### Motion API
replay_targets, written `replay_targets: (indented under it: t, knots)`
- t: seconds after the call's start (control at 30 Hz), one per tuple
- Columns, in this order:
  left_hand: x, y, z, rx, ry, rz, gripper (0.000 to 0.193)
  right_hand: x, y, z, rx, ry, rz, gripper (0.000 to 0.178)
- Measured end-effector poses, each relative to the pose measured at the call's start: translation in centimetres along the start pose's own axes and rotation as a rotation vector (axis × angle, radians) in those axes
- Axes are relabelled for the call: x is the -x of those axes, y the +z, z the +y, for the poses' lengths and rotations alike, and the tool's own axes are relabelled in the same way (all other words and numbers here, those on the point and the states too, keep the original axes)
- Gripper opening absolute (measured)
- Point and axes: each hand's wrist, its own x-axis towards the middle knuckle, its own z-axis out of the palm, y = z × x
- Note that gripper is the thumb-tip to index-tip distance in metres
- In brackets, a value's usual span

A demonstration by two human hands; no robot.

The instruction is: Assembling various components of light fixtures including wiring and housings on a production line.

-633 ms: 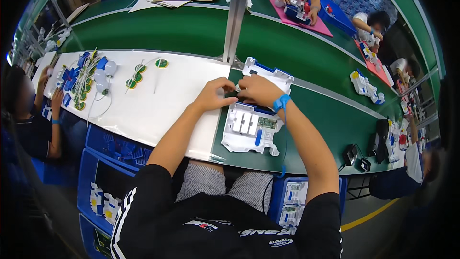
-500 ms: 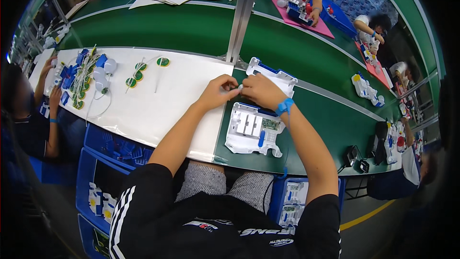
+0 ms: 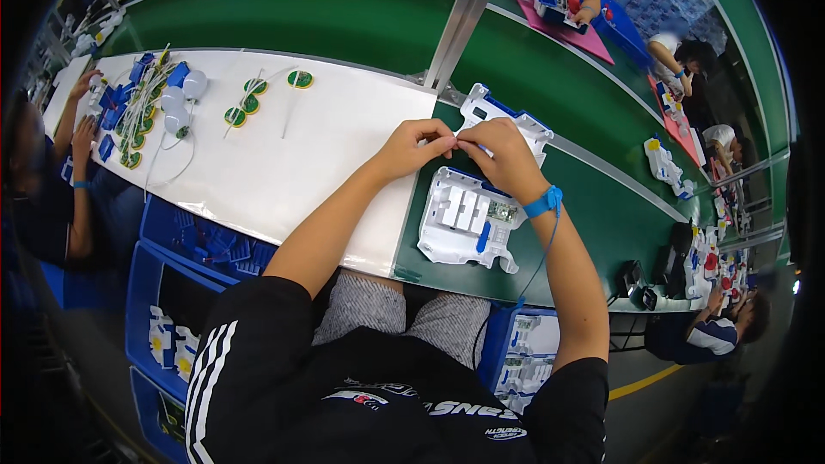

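My left hand [image 3: 419, 148] and my right hand [image 3: 501, 155] meet fingertip to fingertip above the bench, both pinched closed. Whatever sits between the fingertips is too small to make out. Just below them, on the green mat, lies an open white plastic housing [image 3: 436, 236] with white blocks, a small green circuit board [image 3: 502, 212] and a blue oval part [image 3: 483, 237] inside. Behind my right hand rests a second white housing piece [image 3: 481, 103] with blue edging, partly covered by the hand. A blue wrist strap [image 3: 543, 202] with a cord circles my right wrist.
On the white sheet [image 3: 344, 120] to the left lie several round green boards [image 3: 300, 79] with wires, and a pile of cables [image 3: 146, 112] with white domes. A metal post [image 3: 468, 21] rises behind my hands. Blue bins [image 3: 137, 309] stand below the bench. Co-workers sit left, right and opposite.
The view has shifted, so the bench appears slightly higher and turned. My hands stay together above the housing, with the fingertips still pinched.
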Motion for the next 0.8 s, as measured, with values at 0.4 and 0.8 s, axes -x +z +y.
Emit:
replay_targets:
  t: [0.4, 0.8]
  knots:
    - [-0.3, -0.1, -0.4, 0.099, -0.1, 0.022, 0.017, 0.8, 0.4, -0.1, 0.207, -0.088, 0.096, 0.01]
    - [0.2, 0.9, 0.4, 0.017, -0.061, -0.02, 0.015, 0.9, -1.0, -1.3, -0.192, 0.243, -0.039, 0.013]
